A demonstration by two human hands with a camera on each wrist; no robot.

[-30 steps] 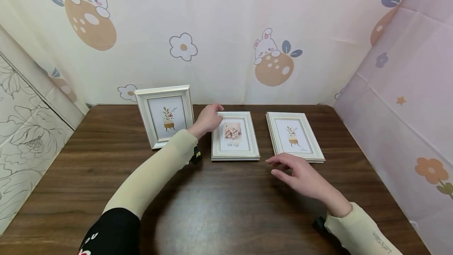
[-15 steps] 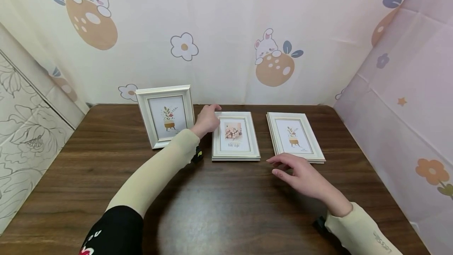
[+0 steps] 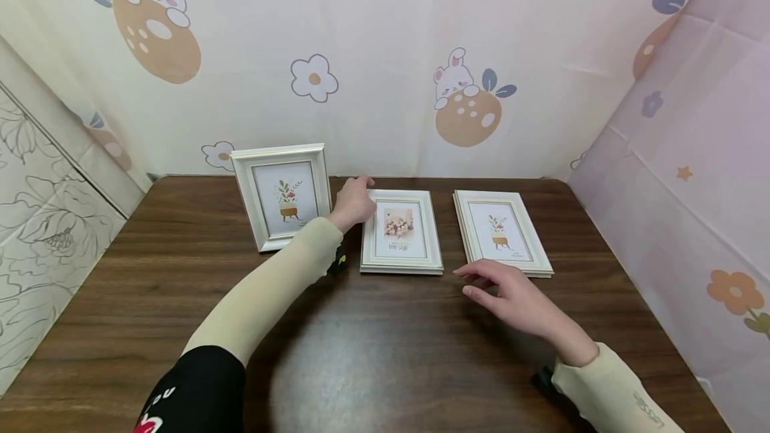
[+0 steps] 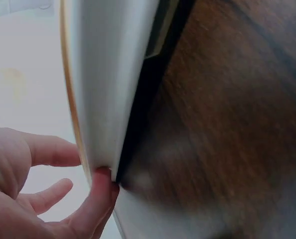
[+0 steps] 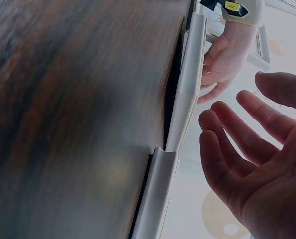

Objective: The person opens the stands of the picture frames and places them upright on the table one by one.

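The middle white picture frame (image 3: 409,246) lies face up, its far end seemingly tilted slightly off the table. My left hand (image 3: 353,202) pinches that frame at its far left corner. In the left wrist view, the thumb (image 4: 53,150) touches its front and a fingertip (image 4: 102,179) its back edge, above a dark gap. My right hand (image 3: 508,296) hovers with relaxed, slightly bent fingers near the bottom of the right picture frame (image 3: 499,229), holding nothing. In the right wrist view, that hand (image 5: 267,154) is apart from both frames.
Another white picture frame (image 3: 283,196) stands upright at the back left, beside my left forearm. All are on a dark wooden table (image 3: 361,353). A patterned curtain (image 3: 385,119) hangs behind the table, and another closes off the right side.
The middle frame's far end has shifted very slightly right and seems a little raised, with my left hand at its corner. My right hand has stayed in place.
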